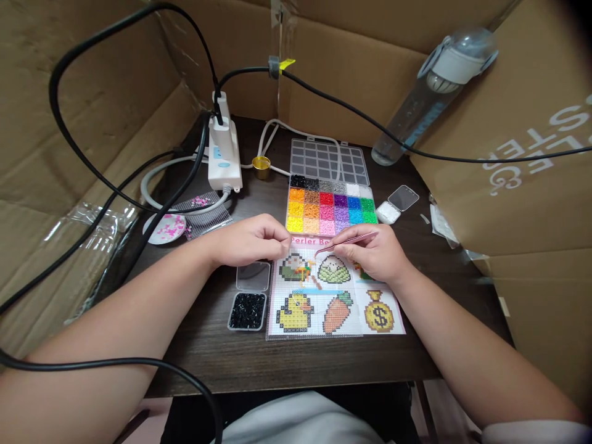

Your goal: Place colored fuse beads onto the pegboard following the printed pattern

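Observation:
My right hand [372,251] grips a pair of pink tweezers [324,248], their bent tip over the upper part of a printed bead pattern sheet [358,308]. At the sheet's top left edge is my left hand [256,239], its fingers curled and pressed together; whatever they hold is hidden. The sheet shows a duck, a carrot, a money bag and other pixel pictures, and a few coloured beads seem to lie on its upper left picture. Just behind both hands stands an open bead box [333,206], sorted by colour. Black beads [247,310] fill a small clear case left of the sheet.
A white power strip [224,154] with black cables stands at the back left. Pink beads lie on a white dish [165,227]. Behind are a gold cup [261,168] and a water bottle [430,102]. A small case of white beads [388,212] sits right. Cardboard walls surround the table.

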A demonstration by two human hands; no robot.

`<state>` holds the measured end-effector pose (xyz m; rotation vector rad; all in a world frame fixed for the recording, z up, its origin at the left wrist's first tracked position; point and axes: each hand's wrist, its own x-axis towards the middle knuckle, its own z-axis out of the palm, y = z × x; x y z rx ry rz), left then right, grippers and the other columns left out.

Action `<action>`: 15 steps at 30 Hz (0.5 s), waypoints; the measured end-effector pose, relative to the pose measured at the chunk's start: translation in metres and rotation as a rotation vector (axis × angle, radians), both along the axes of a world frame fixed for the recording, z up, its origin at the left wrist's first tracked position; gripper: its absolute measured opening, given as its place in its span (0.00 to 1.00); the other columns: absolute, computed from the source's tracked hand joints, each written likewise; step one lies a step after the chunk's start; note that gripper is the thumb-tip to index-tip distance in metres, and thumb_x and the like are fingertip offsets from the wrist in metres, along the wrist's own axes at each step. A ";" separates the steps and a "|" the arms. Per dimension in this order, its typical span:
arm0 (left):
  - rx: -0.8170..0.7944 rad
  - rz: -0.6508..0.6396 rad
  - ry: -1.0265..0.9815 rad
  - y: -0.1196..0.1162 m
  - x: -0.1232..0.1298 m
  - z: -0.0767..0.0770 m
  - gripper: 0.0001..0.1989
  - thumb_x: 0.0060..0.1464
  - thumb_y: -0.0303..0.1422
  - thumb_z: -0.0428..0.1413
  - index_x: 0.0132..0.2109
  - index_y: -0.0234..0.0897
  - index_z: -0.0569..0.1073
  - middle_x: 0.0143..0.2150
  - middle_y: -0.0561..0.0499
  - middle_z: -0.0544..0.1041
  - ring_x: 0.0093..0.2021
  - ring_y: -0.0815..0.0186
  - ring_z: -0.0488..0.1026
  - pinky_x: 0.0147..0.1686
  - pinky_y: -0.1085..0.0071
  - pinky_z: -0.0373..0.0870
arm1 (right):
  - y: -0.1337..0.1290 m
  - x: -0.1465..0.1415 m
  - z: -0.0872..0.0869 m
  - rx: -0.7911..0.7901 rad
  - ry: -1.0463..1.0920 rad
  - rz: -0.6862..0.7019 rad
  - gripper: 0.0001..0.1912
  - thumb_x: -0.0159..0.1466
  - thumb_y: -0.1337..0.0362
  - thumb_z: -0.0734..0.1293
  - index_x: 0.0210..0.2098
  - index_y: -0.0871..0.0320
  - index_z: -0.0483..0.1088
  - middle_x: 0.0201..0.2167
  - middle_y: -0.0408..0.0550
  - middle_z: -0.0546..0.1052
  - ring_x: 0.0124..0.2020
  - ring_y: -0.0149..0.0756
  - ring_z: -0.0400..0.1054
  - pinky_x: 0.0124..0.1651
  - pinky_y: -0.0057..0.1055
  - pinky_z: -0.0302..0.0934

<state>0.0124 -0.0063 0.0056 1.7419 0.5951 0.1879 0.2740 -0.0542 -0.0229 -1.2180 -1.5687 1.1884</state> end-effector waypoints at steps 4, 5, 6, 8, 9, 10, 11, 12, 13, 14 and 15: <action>-0.010 -0.001 0.001 0.000 0.000 0.001 0.13 0.52 0.30 0.52 0.21 0.36 0.62 0.20 0.57 0.56 0.24 0.71 0.53 0.25 0.72 0.51 | -0.001 0.000 0.000 -0.015 0.012 0.009 0.05 0.53 0.63 0.77 0.29 0.57 0.81 0.25 0.47 0.82 0.24 0.34 0.75 0.28 0.31 0.70; -0.015 0.001 0.002 0.000 0.000 0.001 0.13 0.52 0.30 0.52 0.21 0.36 0.62 0.20 0.57 0.56 0.24 0.71 0.53 0.25 0.72 0.50 | -0.001 0.000 0.000 -0.015 0.014 0.010 0.05 0.53 0.63 0.77 0.29 0.57 0.81 0.25 0.47 0.82 0.24 0.34 0.75 0.28 0.31 0.70; -0.019 0.004 0.003 0.000 0.000 0.001 0.13 0.52 0.30 0.52 0.21 0.36 0.62 0.20 0.57 0.56 0.24 0.71 0.53 0.25 0.72 0.50 | -0.001 0.000 0.000 -0.014 0.015 0.007 0.05 0.53 0.64 0.77 0.29 0.57 0.81 0.25 0.47 0.82 0.24 0.33 0.75 0.28 0.31 0.70; -0.019 0.007 0.005 0.000 0.000 0.001 0.13 0.52 0.30 0.53 0.21 0.36 0.62 0.20 0.57 0.56 0.24 0.71 0.53 0.25 0.71 0.50 | -0.001 0.000 0.001 -0.010 0.017 -0.001 0.04 0.53 0.65 0.77 0.29 0.56 0.81 0.24 0.47 0.82 0.24 0.33 0.75 0.27 0.30 0.70; -0.018 0.008 0.006 0.000 0.000 0.001 0.13 0.52 0.30 0.53 0.21 0.36 0.62 0.20 0.57 0.56 0.24 0.71 0.53 0.25 0.71 0.50 | -0.001 0.000 0.002 -0.009 0.016 -0.006 0.04 0.52 0.65 0.77 0.29 0.56 0.81 0.23 0.46 0.82 0.23 0.33 0.74 0.27 0.30 0.70; -0.017 0.009 0.006 0.000 0.000 0.001 0.13 0.52 0.30 0.53 0.21 0.36 0.62 0.20 0.57 0.56 0.24 0.71 0.53 0.25 0.71 0.50 | -0.002 -0.001 0.002 -0.006 0.016 -0.012 0.04 0.52 0.65 0.77 0.29 0.56 0.81 0.23 0.46 0.81 0.23 0.33 0.74 0.27 0.30 0.70; -0.016 0.009 0.005 0.000 0.000 0.001 0.13 0.52 0.30 0.53 0.21 0.36 0.62 0.20 0.57 0.56 0.24 0.71 0.53 0.25 0.71 0.50 | -0.002 -0.002 0.003 -0.002 0.018 -0.019 0.03 0.53 0.66 0.76 0.28 0.56 0.81 0.22 0.45 0.81 0.22 0.33 0.74 0.26 0.30 0.69; -0.016 0.011 0.004 0.000 0.000 0.001 0.13 0.52 0.30 0.53 0.21 0.36 0.62 0.20 0.57 0.56 0.24 0.71 0.53 0.25 0.71 0.50 | -0.003 -0.002 0.004 0.004 0.022 -0.027 0.03 0.53 0.66 0.76 0.28 0.56 0.81 0.22 0.45 0.81 0.22 0.33 0.74 0.26 0.30 0.70; -0.016 0.011 0.004 0.000 0.000 0.001 0.14 0.52 0.30 0.52 0.21 0.36 0.62 0.20 0.57 0.56 0.24 0.71 0.53 0.25 0.71 0.51 | -0.004 -0.004 0.004 0.011 0.025 -0.033 0.03 0.53 0.66 0.76 0.28 0.56 0.81 0.22 0.45 0.81 0.23 0.34 0.75 0.27 0.31 0.70; -0.016 0.011 0.005 0.000 0.000 0.000 0.14 0.52 0.30 0.52 0.21 0.36 0.62 0.20 0.57 0.56 0.24 0.71 0.53 0.25 0.71 0.51 | -0.004 -0.005 0.004 0.018 0.025 -0.037 0.03 0.53 0.66 0.76 0.28 0.56 0.81 0.24 0.46 0.82 0.24 0.35 0.75 0.28 0.31 0.71; -0.013 0.009 0.006 0.000 0.000 0.000 0.14 0.52 0.30 0.52 0.21 0.36 0.61 0.20 0.57 0.56 0.23 0.71 0.53 0.25 0.72 0.51 | -0.005 -0.007 0.004 0.024 0.021 -0.038 0.03 0.53 0.66 0.76 0.29 0.56 0.81 0.25 0.47 0.82 0.26 0.35 0.76 0.29 0.32 0.72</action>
